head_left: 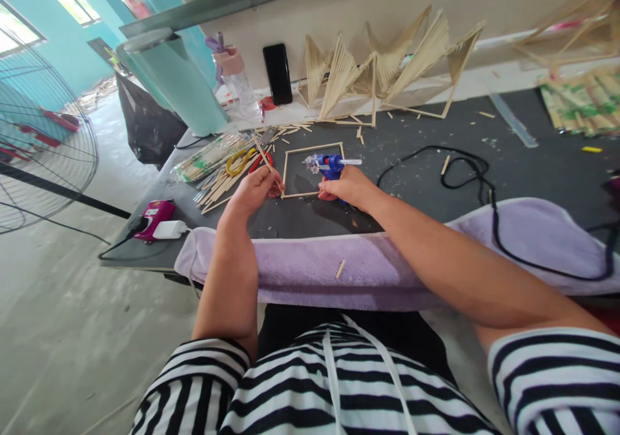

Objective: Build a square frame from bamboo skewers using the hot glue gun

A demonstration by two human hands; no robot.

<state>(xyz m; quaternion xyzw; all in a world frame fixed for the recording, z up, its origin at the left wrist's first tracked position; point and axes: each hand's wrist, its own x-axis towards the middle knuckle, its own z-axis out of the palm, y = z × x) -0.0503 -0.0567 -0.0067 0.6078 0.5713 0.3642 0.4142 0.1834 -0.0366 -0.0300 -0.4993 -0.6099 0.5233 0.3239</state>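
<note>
My right hand is wrapped round a blue hot glue gun, its nozzle pointing left and a clear glue stick coming out of its back. Between the fingers of my left hand is a thin wooden stick, tilted up and to the left. Under the gun lies a square frame of wooden sticks. My left fingertips are at its near left corner. Left of that hand are loose sticks, yellow-handled scissors and a red-handled tool, partly hidden.
Fan-shaped stick structures stand along the wall beside a phone and a bottle. A black cord loops at right. A purple towel covers the table's front edge, with a pink power adapter at left.
</note>
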